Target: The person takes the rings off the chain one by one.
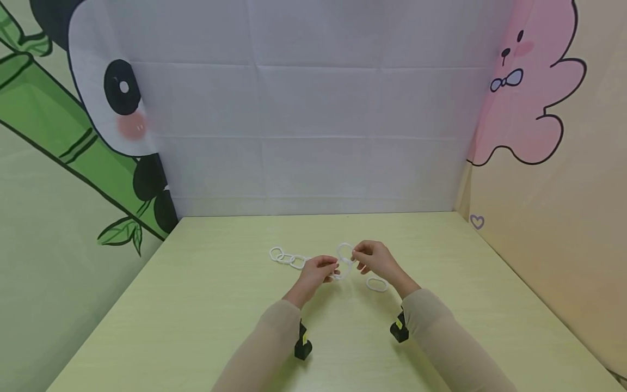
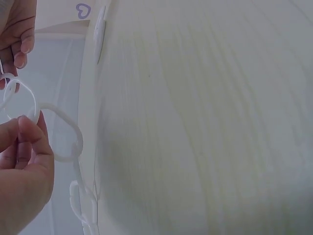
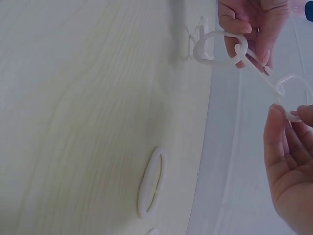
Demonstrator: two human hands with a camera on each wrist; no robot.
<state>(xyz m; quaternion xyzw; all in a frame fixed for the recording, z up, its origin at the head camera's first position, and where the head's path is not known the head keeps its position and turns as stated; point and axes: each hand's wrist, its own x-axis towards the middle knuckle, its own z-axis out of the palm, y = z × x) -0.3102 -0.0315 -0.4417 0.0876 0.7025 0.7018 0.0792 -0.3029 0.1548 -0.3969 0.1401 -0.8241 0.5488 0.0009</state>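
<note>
My left hand (image 1: 319, 270) pinches a white plastic chain link (image 3: 210, 62) between thumb and fingers. From that hand a short chain of white links (image 1: 285, 256) trails left to the table. To its right, my right hand (image 1: 378, 259) pinches another white link (image 1: 345, 244), raised upright above the table. This link hooks through the one beside the left hand, as the right wrist view shows. Fingertips hide part of both links, and whether either has a gap there cannot be made out. Below the right hand, a loose oval white link (image 1: 377, 290) lies flat.
A pale wood-grain table (image 1: 196, 305) spreads under both hands. Behind it hangs a creased white backdrop (image 1: 313, 109), with cartoon-printed walls at both sides. Black wrist devices (image 1: 302, 349) hang under the sleeves. Another small white piece (image 3: 153, 231) shows at the right wrist view's bottom edge.
</note>
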